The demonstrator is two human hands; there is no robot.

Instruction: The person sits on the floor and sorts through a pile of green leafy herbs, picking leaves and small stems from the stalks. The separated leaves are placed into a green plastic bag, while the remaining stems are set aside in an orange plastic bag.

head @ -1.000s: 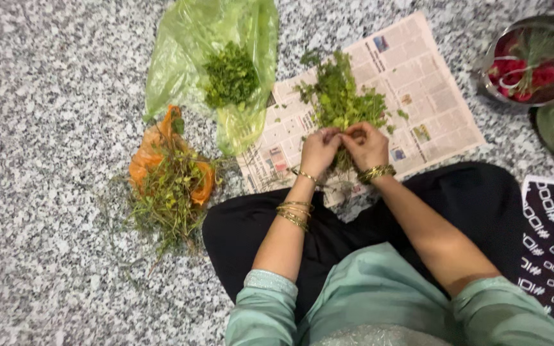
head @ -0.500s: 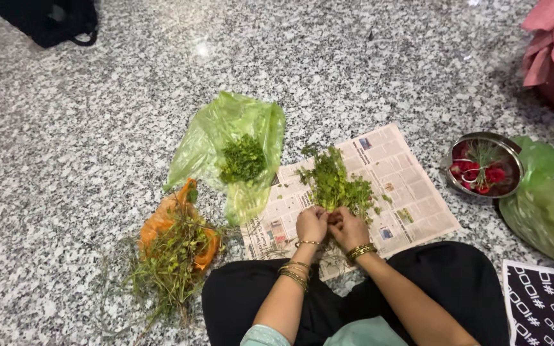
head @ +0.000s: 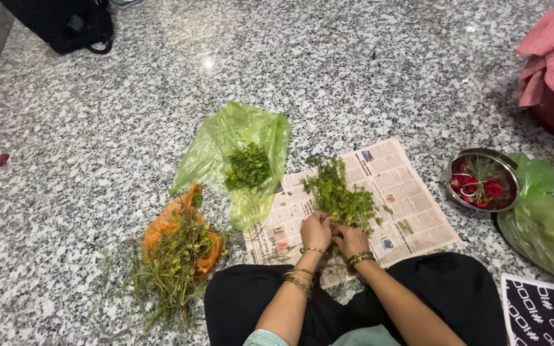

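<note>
On a speckled grey stone floor (head: 84, 147), seen from the head camera looking down, a seated person in black trousers works over a spread newspaper (head: 405, 192). The left hand (head: 315, 232) and the right hand (head: 350, 241), both with gold bangles at the wrist, are pressed close together, fingers curled and pinching the lower stems of a bunch of leafy green herbs (head: 340, 195) that lies on the paper just ahead of the knees. The herbs look light, limp and easily bruised; the thin stems near the base seem the safest place to grip, since the leaves would likely tear or crush. Left of the paper, overlapping its edge, a light green plastic bag (head: 226, 138) carries a small heap of picked leaves (head: 247, 166). Nearer the left knee, an orange bag (head: 161, 224) holds a tangle of discarded stalks (head: 174, 266) spilling onto the floor. To the right, well apart, a steel bowl (head: 482, 179) contains red flowers, touching another green bag (head: 546, 224). A black bag (head: 65, 25) sits far off. Nothing lies between the hands and the herbs.
</note>
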